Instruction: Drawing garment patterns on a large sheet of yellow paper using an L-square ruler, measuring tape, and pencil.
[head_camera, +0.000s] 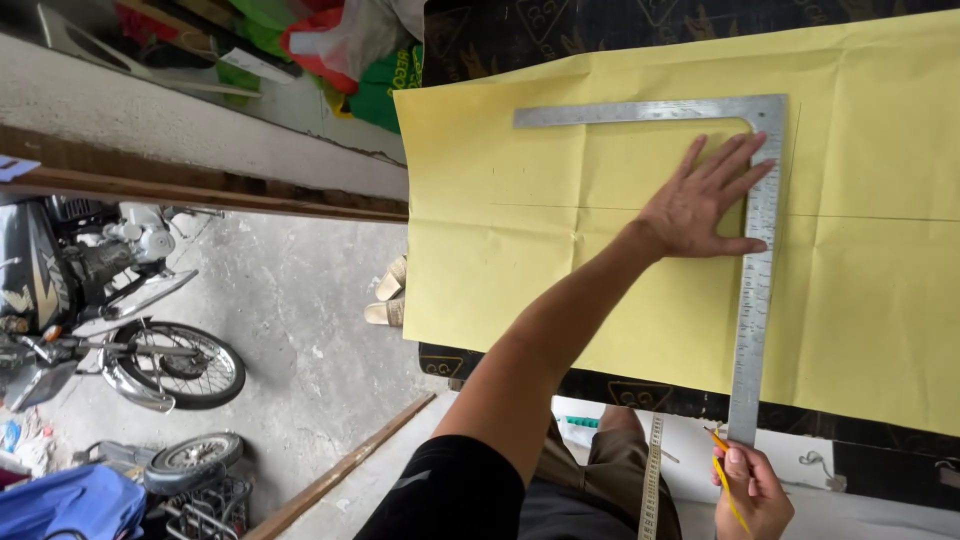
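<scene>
Motorcycles (110, 320) stand parked on the concrete floor (300, 330) far left of the large steel L-shaped carpenter's square (757, 270), beyond the edge of the dark patterned counter (640, 392). A broad sheet of creased yellow paper (520, 250) covers most of that counter, and the square lies flat on it, short arm running leftward along the far side, long arm running back toward the person and overhanging the counter's near edge. The left hand (705, 200) is spread flat, palm down, fingers splayed, pressing inside the square's corner with fingertips touching the long arm's inner edge. Below the square's overhanging end, the right hand (752, 490) is closed around a yellow pencil (728, 482), its tip close to that end of the blade. The left hand is the one bearing on the square; the right sits just off its near tip. Faint pencil lines cross the paper beside the long arm. A cloth measuring tape (652, 480) hangs left of the right hand. The right hand's lower part is cut off by the frame, and the square's graduations are too fine to make out.
</scene>
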